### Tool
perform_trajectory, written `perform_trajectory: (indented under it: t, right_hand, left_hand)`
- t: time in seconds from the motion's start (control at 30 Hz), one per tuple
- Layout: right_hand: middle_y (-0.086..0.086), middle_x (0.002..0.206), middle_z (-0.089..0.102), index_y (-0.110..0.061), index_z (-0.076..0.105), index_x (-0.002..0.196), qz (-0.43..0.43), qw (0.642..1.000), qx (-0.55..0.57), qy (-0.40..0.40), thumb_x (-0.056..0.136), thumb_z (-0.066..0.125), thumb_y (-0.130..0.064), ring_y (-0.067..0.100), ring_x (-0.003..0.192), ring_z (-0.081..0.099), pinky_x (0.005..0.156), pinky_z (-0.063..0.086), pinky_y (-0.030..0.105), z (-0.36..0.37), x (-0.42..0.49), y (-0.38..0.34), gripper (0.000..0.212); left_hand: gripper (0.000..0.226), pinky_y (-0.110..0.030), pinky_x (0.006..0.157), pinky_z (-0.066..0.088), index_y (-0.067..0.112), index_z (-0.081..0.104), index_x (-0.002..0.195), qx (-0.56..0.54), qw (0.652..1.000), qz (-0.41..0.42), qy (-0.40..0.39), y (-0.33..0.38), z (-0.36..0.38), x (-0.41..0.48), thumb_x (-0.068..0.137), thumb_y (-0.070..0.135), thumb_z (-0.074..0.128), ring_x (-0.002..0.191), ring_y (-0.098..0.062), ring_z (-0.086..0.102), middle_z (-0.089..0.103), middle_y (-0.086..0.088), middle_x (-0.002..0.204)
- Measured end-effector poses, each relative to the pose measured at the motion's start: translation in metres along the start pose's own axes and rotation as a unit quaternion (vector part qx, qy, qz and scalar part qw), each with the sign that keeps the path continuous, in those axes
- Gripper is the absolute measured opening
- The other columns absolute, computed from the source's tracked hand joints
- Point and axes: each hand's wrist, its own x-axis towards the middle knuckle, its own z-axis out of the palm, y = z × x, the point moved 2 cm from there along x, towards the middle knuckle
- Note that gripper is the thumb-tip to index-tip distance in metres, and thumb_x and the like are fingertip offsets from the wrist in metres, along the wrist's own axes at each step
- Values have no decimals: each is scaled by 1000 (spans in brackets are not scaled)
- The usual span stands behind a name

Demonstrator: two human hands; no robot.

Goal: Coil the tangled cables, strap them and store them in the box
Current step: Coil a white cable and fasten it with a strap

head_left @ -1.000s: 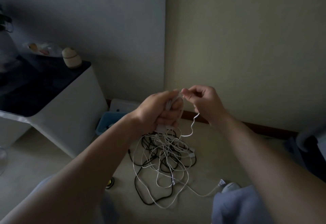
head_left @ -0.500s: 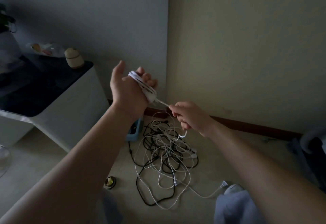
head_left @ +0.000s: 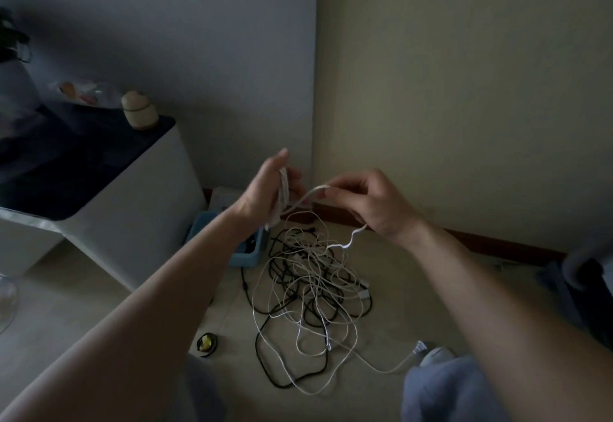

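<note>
so the left hand [head_left: 265, 186] is acting as the spool here: the loops [head_left: 284, 189] of the white cable [head_left: 306, 194] sit round it, thumb sticking up. the fingers look fairly straight (the back of the hand hides most of them, so that's a guess). the right hand [head_left: 368, 202] pinches the same cable between thumb and fingertips just beside the loops, both hands up in the air above the tangled pile [head_left: 308, 289] on the floor.

what i'd worry about: the slack drops from under the right hand straight into that mess of white and black leads. pull the next wrap too hard and it'll probably drag a knot tight or lift the whole pile, black cables included. also nothing pins the loops on the left hand, so spreading or tipping it could let them slide off and undo the work. the light's dim too, so crossings are easy to miss.

orientation: the wound bundle is a narrow band with its long axis running up and down along the left hand, a bit tilted. the free stretch runs sideways from it toward the right hand, then hangs down. the blue box [head_left: 247, 250] waits on the floor behind the pile, against the white cabinet [head_left: 132, 222].
</note>
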Motion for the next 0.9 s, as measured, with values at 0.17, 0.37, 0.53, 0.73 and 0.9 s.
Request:
perform_trajectory:
  t: [0.17,0.37,0.53,0.73,0.9]
  right_hand:
    - [6,67,68,-21,77,78,-7,993,-56,103,87,78,-18,9,65,56,63,45,24,-12,1,-3,10]
    - [-15,55,55,-19,68,79,78,992,-46,93,89,76,-25,4,51,46,57,42,27,-27,-2,22,14]
    - [-8,55,48,-15,58,77,143,989,38,-24,98,56,-30,10,52,47,68,45,33,-9,-8,43,27]
    - [-9,46,39,-19,51,65,216,971,-28,-99,99,43,-58,15,50,54,74,48,27,11,-13,61,52]
    - [-8,54,43,-15,53,80,207,978,-15,-7,100,57,-31,7,46,38,52,38,27,3,-11,65,26]
  left_hand:
    - [84,-31,57,44,-3,55,88,22,970,-112,-213,-5,43,-21,82,74,22,50,-27,55,59,-18,59]
    - [48,-32,59,42,15,44,70,-137,953,-128,-239,6,62,-32,101,49,30,32,-10,26,28,3,42]
    - [46,-21,58,48,20,45,64,-377,885,-95,-256,30,45,-28,100,44,30,29,-4,21,18,10,42]
    - [48,-17,65,48,22,46,67,-501,851,-7,-160,48,1,-21,104,48,30,35,-6,20,21,10,46]
    - [50,-24,68,47,18,49,67,-461,886,40,9,42,-30,-15,103,49,33,41,-9,34,35,5,49]
